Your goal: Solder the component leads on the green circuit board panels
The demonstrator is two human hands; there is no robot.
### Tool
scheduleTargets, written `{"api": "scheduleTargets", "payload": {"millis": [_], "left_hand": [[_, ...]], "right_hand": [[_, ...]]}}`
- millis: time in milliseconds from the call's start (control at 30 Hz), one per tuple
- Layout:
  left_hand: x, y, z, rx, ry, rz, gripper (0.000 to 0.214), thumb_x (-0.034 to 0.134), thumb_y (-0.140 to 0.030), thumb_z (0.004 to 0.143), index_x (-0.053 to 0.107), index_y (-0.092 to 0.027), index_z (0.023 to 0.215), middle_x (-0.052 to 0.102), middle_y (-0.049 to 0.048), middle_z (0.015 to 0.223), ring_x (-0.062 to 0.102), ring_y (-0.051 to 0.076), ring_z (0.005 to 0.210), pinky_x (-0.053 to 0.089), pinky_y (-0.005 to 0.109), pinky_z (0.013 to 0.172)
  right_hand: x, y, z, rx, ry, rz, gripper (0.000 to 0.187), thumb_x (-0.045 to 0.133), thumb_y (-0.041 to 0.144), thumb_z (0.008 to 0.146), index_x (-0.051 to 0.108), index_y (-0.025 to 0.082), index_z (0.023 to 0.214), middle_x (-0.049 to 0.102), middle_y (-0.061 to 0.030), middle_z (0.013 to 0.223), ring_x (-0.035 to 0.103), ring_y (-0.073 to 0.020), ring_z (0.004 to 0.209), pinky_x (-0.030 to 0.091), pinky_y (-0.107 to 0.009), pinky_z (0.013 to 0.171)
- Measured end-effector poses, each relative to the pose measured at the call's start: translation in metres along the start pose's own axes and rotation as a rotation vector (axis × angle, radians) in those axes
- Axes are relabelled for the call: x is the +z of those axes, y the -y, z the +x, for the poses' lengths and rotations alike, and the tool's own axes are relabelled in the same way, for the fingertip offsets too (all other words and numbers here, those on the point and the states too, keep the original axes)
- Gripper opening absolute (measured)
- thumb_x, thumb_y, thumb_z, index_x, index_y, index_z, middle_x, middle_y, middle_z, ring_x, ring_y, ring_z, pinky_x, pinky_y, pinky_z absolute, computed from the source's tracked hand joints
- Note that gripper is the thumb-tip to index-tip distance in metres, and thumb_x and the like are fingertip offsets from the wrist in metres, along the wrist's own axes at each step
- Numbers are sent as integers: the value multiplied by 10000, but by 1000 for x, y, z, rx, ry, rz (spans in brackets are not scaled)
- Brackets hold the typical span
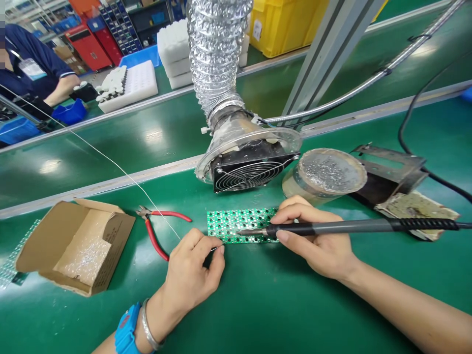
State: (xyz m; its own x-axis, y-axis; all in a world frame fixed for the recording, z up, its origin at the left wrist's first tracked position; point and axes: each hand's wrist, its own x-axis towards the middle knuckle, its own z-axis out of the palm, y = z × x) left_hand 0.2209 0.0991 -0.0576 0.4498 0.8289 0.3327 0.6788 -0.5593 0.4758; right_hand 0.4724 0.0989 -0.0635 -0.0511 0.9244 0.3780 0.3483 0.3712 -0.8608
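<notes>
A green circuit board panel (225,222) with rows of dark round holes lies flat on the green bench. My right hand (320,241) is closed around a soldering iron (332,226), its metal tip pointing left over the board. At the board's lower left edge, my left hand (197,265) pinches a thin solder wire (125,173), which runs up to the upper left. A blue wrist strap (127,330) and a bangle sit on my left wrist. Red-handled cutters (157,241) lie open left of my left hand.
A fume fan (250,172) on a foil duct hangs behind the board. A round tin (328,172) and an iron stand (391,172) are at right, an open cardboard box (110,260) at left. Across the bench, a person (37,64) sits near blue trays.
</notes>
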Motion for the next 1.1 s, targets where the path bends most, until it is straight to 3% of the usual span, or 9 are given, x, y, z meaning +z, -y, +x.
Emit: {"api": "scheduleTargets", "payload": {"millis": [500, 733, 900, 1100], "left_hand": [[6, 0, 2, 59, 5, 29, 96, 575, -156, 887, 649, -180, 943, 533, -3, 713, 532, 111, 622, 454, 236, 571], [4, -2, 3, 56, 39, 30, 125, 563, -180, 892, 602, -173, 1010, 542, 4, 763, 525, 111, 628, 462, 244, 581], [1, -6, 4, 72, 101, 19, 64, 470, -145, 913, 526, -175, 907, 533, 10, 765, 518, 126, 658, 459, 257, 592], [5, -4, 2, 101, 87, 50, 52, 509, -145, 921, 539, -187, 917, 572, 9, 790, 560, 132, 703, 480, 261, 636]], "right_hand": [[5, -1, -1, 4, 48, -11, 93, 639, 143, 801, 647, 216, 857, 593, -26, 757, 559, -174, 695, 453, -304, 589], [-3, -4, -3, -7, 21, 39, 109, 620, 142, 824, 631, 230, 888, 575, -18, 791, 544, -169, 735, 436, -300, 617], [-7, -8, -5, 9, 22, 25, 99, 614, 141, 829, 622, 231, 870, 569, -15, 793, 535, -164, 740, 429, -298, 634], [-4, -6, -4, -4, 36, 30, 109, 615, 137, 821, 622, 228, 880, 568, -14, 777, 540, -163, 723, 437, -294, 616]]}}
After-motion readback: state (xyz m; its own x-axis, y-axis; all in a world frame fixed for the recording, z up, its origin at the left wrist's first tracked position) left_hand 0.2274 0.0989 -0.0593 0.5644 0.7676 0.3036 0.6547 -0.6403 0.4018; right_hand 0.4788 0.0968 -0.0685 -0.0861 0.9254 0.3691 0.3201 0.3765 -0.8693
